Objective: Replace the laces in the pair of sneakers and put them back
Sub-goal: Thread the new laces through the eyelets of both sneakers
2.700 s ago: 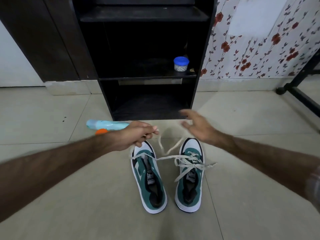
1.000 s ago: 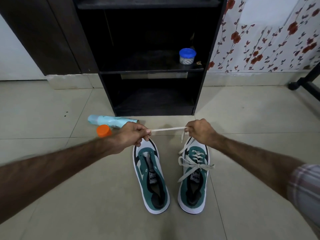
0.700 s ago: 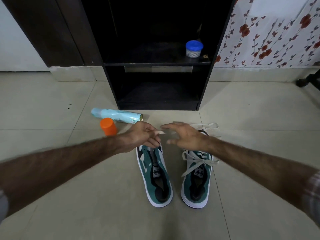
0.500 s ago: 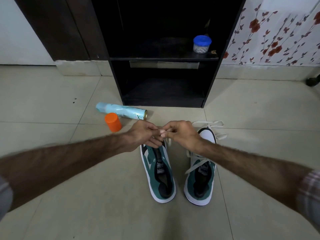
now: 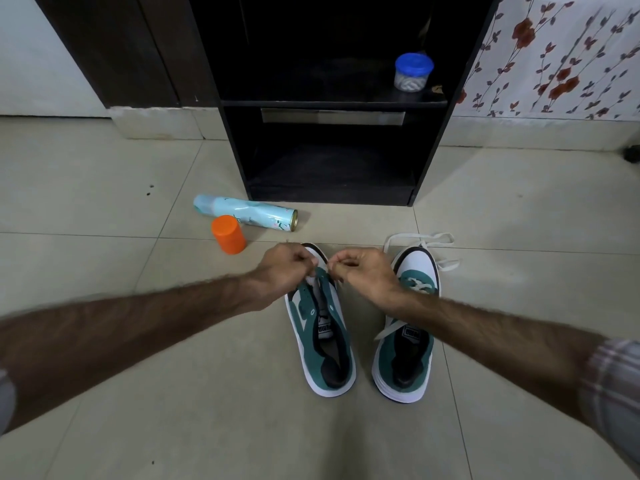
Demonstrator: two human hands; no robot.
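Two green and white sneakers stand side by side on the tiled floor, toes pointing away from me. The left sneaker has bare eyelets along most of its length. My left hand and my right hand meet over its toe end, each pinching a white lace end by the front eyelets. The right sneaker is laced, and my right forearm crosses it. More cream lace lies looped on the floor beyond that sneaker's toe.
A black shelf unit stands right ahead, with a blue-lidded jar on its middle shelf. A pale blue spray can lies on the floor to the left, its orange cap beside it. Floral wallpaper covers the right wall.
My hands held a lace stretched between them, then came together. They now sit lower, at the front eyelets of the left sneaker. The camera has tilted down.
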